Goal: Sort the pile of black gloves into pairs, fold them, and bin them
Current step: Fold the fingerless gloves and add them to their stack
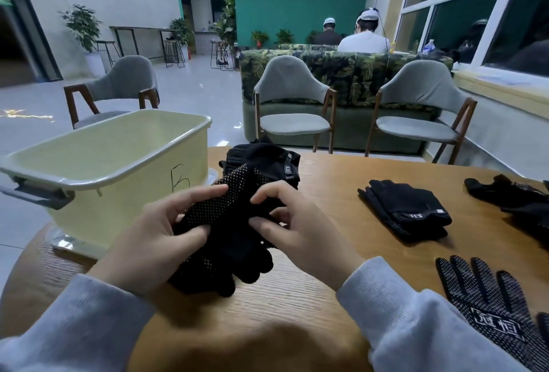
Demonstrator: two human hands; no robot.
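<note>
Both hands worked one dotted glove (225, 223) just above the bench (326, 193). Left hand (154, 235) pinched its near edge w/ thumb and fingers; right hand (297, 229) curled onto the far side. Fabric looked soft, light, floppy, grip dots prob. non-slip; best held at cuff and fingertips for folding. Bin (118, 169) sat just beyond left hand; a folded pair (407, 208) lay well right of the right hand.
</note>
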